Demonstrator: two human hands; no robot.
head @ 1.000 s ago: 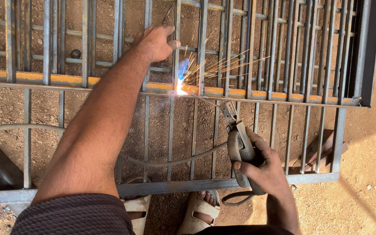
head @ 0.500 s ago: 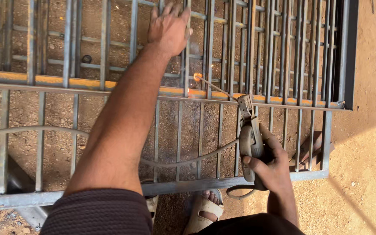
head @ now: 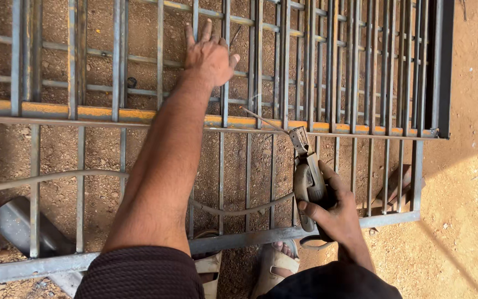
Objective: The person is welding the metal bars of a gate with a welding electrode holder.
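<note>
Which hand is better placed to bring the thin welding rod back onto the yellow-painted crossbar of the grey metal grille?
Probably the right hand. It grips the worn grey electrode holder, whose thin welding rod points at the yellow-painted crossbar. The left hand lies flat on the grey metal grille, farther up, empty.

Single head cam, looking steeply down from just above the metal grille (head: 316, 72) lying on the dirt ground (head: 471, 166), close range, wearer's sandalled feet (head: 275, 263) at the grille's near edge.
</note>
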